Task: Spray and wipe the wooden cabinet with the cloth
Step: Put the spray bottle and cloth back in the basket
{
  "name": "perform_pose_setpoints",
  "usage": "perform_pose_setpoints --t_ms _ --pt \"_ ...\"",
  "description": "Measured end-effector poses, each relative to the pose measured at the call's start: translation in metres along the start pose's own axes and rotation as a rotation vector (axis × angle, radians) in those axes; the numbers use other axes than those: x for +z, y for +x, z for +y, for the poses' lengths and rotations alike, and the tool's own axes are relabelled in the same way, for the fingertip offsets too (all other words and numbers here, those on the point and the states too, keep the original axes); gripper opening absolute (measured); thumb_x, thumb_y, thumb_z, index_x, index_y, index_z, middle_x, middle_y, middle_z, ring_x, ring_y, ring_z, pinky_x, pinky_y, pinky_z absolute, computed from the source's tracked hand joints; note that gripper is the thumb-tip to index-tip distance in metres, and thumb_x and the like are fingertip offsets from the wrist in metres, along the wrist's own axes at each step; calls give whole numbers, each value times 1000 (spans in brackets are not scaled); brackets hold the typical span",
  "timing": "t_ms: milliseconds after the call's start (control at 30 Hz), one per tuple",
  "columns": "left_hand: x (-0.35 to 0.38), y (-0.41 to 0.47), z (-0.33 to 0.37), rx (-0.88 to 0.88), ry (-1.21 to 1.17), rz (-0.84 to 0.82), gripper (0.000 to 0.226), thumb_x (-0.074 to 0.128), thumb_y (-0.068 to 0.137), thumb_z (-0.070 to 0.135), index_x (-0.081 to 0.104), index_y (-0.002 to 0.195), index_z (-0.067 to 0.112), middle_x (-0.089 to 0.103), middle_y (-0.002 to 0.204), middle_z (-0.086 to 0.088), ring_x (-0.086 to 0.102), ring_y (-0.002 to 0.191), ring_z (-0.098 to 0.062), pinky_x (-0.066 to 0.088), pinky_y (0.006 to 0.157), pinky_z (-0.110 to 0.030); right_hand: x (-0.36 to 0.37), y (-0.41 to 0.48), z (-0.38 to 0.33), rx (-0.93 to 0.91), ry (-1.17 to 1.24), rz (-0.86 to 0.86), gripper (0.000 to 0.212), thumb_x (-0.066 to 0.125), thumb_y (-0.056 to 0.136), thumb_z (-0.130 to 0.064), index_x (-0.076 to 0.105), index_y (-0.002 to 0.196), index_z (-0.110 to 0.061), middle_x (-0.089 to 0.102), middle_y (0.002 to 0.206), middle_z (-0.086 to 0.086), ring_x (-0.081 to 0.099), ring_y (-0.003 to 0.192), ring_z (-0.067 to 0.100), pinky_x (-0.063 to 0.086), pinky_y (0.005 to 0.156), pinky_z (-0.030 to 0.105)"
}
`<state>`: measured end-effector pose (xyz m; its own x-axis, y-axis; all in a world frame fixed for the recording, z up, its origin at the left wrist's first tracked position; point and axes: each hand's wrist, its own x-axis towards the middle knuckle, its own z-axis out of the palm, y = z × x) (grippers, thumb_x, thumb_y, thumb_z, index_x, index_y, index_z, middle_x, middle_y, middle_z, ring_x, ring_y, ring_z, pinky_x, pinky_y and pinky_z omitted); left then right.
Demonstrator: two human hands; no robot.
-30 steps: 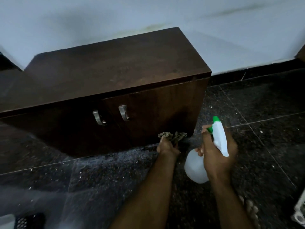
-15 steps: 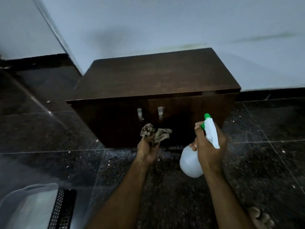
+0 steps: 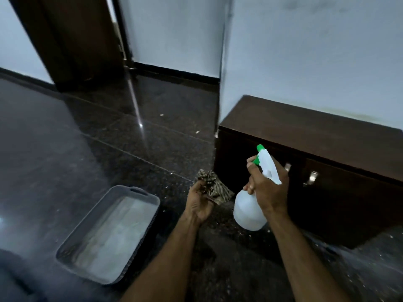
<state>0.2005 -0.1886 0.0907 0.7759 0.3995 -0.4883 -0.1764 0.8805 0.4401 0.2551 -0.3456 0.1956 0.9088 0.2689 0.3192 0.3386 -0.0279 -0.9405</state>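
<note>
The dark wooden cabinet point(image 3: 316, 136) stands against the white wall at the right, with two metal door handles point(image 3: 311, 177) on its front. My right hand point(image 3: 268, 188) grips a white spray bottle point(image 3: 248, 210) with a green nozzle, held in front of the cabinet's left door. My left hand point(image 3: 199, 201) holds a crumpled patterned cloth point(image 3: 212, 188) just left of the cabinet's lower left corner, palm turned up, off the wood.
A grey plastic basket point(image 3: 130, 192) sits on the dark polished floor at the lower left. A brown door frame point(image 3: 72, 44) stands at the back left. A white wall corner point(image 3: 222, 62) rises just behind the cabinet's left end.
The view has swung left, so the cabinet now lies at the right and the basket is in full view. My left hand with the cloth has come away from the cabinet front.
</note>
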Motion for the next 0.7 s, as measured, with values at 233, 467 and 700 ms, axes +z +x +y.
perform_pose_setpoints --t_ms 233,467,700 --pt "-75 -30 89 174 -41 134 45 49 95 32 67 123 1 70 97 -18 68 83 -34 62 75 -46 114 -8 -6 33 157 -179 9 69 96 -10 71 88 -14 53 46 0 48 37 20 57 50 50" --pt "-159 -53 146 445 -216 393 29 59 97 39 67 89 12 63 77 -7 59 61 -24 51 59 -37 236 -39 14 71 194 -436 13 66 100 -8 73 91 -14 57 47 -5 50 35 15 54 47 49" --pt "-231 -48 157 451 -473 573 22 53 100 30 62 86 15 65 67 -2 63 55 -18 56 48 -28 347 -72 62 66 124 -565 8 72 102 -21 75 95 -19 69 70 9 61 59 19 58 66 50"
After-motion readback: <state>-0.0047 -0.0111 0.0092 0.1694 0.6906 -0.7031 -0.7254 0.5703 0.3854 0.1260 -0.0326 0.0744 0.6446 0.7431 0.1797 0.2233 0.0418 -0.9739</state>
